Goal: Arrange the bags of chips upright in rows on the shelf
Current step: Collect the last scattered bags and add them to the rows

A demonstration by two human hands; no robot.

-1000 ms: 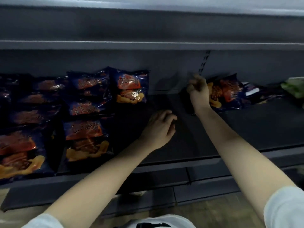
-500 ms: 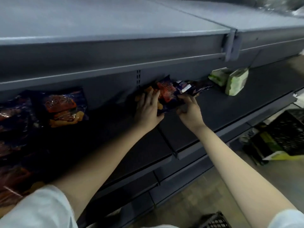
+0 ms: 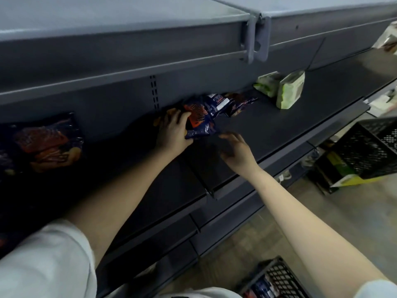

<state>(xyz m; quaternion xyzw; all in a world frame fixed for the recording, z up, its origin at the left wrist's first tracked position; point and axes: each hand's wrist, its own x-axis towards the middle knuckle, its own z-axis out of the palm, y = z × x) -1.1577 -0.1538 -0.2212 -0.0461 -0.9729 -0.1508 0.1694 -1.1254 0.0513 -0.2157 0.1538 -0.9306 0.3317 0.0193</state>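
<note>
Far left of shelf (image 3: 279,125): upright chip bag (image 3: 49,143) against back wall. Mid-shelf: left hand (image 3: 174,134), fingers curled round tilted blue chip bag (image 3: 199,121). Right hand (image 3: 236,151) just beside it, fingers loosely spread, holding nothing. Behind: loose bags (image 3: 234,102) lying flat. Green packs (image 3: 290,91) further right. Floor crate (image 3: 277,280) holds blue packets; side crate (image 3: 369,147) contents unclear.

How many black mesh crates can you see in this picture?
2. The right crate sits low at the right, in front of the shelf; the bottom crate is at the picture's lower edge, cut off by it. Others may be hidden out of view.
</note>
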